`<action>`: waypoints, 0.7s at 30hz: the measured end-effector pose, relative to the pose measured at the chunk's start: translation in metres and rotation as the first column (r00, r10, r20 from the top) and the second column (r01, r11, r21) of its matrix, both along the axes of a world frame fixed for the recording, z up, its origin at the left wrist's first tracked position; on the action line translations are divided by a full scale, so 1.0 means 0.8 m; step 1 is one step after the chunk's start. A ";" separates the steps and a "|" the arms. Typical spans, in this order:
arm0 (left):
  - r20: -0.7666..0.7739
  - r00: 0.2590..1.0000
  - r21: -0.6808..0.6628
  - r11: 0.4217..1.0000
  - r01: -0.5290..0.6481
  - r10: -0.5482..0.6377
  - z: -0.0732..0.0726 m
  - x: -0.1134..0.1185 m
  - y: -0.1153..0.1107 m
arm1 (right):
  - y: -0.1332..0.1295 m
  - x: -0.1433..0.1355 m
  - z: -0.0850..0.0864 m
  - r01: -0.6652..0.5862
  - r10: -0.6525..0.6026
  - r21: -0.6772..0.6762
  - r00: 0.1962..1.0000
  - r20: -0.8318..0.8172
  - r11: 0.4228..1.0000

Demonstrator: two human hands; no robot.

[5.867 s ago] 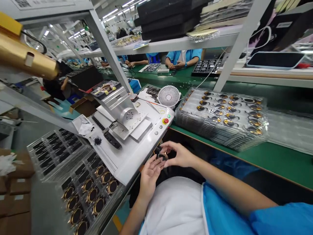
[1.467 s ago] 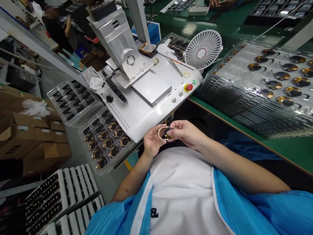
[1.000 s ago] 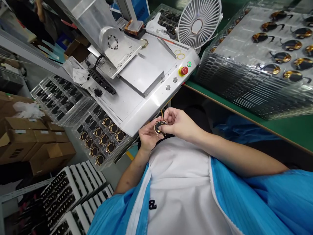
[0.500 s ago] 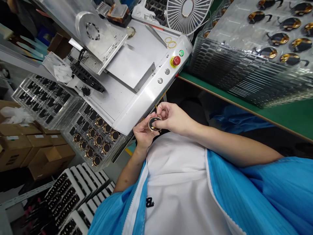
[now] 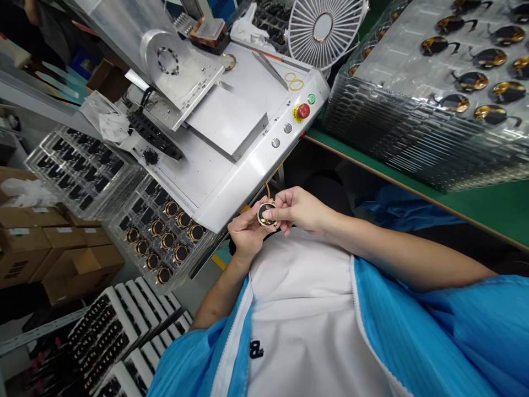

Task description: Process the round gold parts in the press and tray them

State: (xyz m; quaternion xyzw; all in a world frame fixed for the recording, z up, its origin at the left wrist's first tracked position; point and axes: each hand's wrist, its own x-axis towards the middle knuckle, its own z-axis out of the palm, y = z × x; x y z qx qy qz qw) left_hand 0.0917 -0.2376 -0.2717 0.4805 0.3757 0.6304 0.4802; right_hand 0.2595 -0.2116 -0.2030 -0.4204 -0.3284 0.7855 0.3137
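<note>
A round watch case with a gold rim and a dark face is held in front of my chest, just off the machine's front edge. My left hand pinches it from the left side. From the right, my right hand grips it too, its thumb lying over the face and fingers curled at the edge. The underside of the case is hidden by my fingers. To the left, a clear tray carries several similar gold-rimmed cases in its pockets.
A white machine with a red emergency button stands ahead. On the right, stacked clear trays hold round dark parts with tails on a green bench. A white fan stands behind; cardboard boxes lie left.
The thumb of my right hand has shifted on the watch case, and its fingers now reach lower around the right edge. The case is turned slightly. The whole view has shifted a little.
</note>
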 end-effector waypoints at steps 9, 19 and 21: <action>0.059 0.990 -0.031 0.992 -0.123 0.125 0.016 0.002 0.011 | 0.048 -0.009 0.009 -0.055 0.034 0.168 0.991 0.127 0.984; 0.017 0.999 -0.077 0.996 0.036 -0.035 0.028 -0.020 0.004 | 0.196 0.020 0.037 0.362 -0.441 0.289 0.849 0.291 0.887; -0.045 0.999 -0.027 1.000 -0.001 -0.001 0.026 -0.020 0.003 | 0.201 0.018 0.040 0.371 -0.466 0.326 0.834 0.295 0.870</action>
